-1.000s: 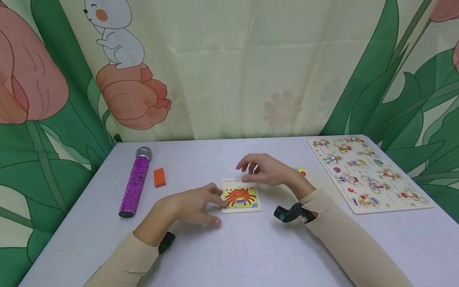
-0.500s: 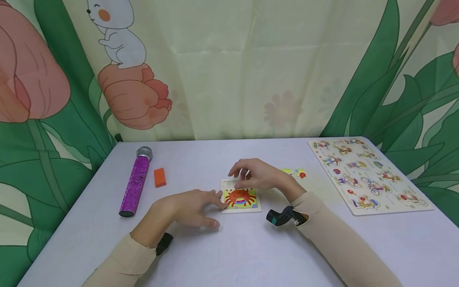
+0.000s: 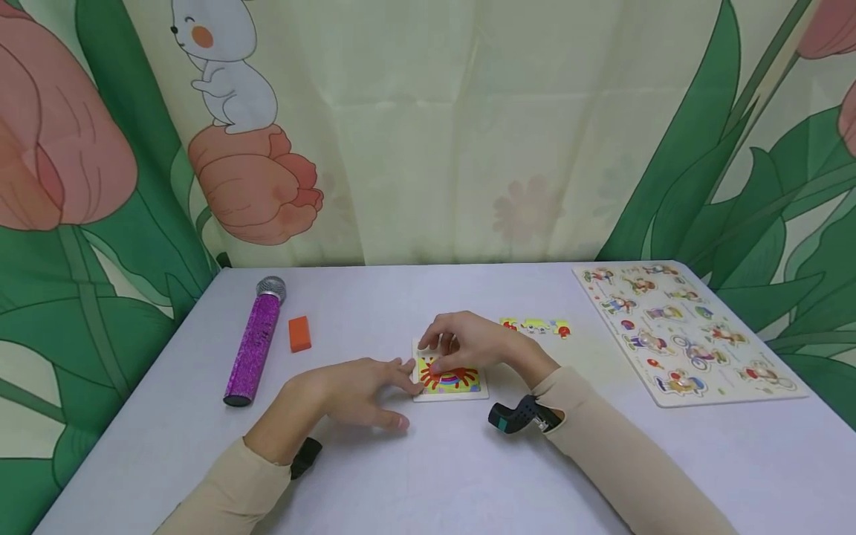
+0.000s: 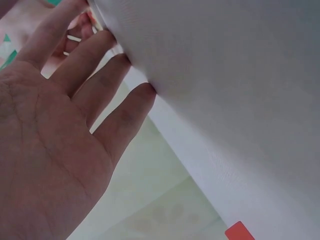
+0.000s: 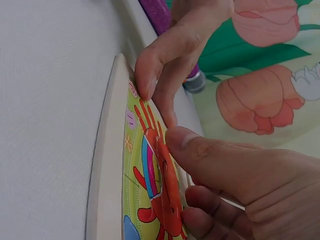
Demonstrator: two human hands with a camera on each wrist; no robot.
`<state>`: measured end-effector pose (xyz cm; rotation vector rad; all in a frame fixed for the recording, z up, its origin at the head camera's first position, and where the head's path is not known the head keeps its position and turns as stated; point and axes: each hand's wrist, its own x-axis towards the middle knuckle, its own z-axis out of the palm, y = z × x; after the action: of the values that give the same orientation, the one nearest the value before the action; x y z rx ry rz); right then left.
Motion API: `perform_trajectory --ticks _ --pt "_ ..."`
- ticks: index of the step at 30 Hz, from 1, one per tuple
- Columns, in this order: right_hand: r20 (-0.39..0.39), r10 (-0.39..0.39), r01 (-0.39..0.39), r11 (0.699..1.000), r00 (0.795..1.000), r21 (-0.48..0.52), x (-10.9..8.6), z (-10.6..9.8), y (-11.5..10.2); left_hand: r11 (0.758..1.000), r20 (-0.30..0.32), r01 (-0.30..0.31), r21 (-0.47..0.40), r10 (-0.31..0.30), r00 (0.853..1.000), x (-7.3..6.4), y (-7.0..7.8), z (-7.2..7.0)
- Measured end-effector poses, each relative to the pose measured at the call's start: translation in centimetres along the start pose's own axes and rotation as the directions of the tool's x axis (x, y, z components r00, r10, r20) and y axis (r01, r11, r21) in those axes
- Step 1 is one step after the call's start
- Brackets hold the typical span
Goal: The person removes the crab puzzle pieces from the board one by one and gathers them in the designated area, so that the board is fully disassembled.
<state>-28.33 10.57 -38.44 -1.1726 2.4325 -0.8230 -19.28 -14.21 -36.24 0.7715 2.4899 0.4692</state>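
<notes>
A small square jigsaw puzzle (image 3: 451, 379) with a red crab picture lies in its pale frame on the white table; a bare strip of frame shows along its far side. My left hand (image 3: 364, 390) rests its fingertips at the left side of the puzzle, its fingers extended in the left wrist view. Over the puzzle is my right hand (image 3: 471, 342), fingers bent, its thumb tip at the crab's upper edge. The right wrist view shows this thumb (image 5: 200, 150) and the fingers close against the crab, with no lifted piece between them. Several loose puzzle pieces (image 3: 535, 327) lie in a row behind my right hand.
At the left lie a glittery purple microphone (image 3: 254, 342) and an orange block (image 3: 299, 334). A large board (image 3: 689, 327) with printed figures lies at the right. A patterned cloth (image 3: 414, 148) hangs behind the table.
My right hand has moved left and toward me, from the puzzle's far right corner onto the crab, uncovering more of the loose pieces. My left hand has barely moved.
</notes>
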Motion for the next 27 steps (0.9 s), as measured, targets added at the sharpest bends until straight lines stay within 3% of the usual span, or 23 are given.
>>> perform_trajectory --ticks 10,27 --pt "0.028 -0.052 0.053 0.998 0.998 -0.027 0.36 0.4 -0.22 1.0 0.005 0.011 0.004 -0.012 1.0 -0.19 0.01 -0.07" --pt "0.049 -0.029 0.031 0.999 0.998 -0.032 0.42 0.56 -0.26 1.0 -0.002 -0.023 -0.009 0.023 1.0 0.02 -0.35 -0.17"
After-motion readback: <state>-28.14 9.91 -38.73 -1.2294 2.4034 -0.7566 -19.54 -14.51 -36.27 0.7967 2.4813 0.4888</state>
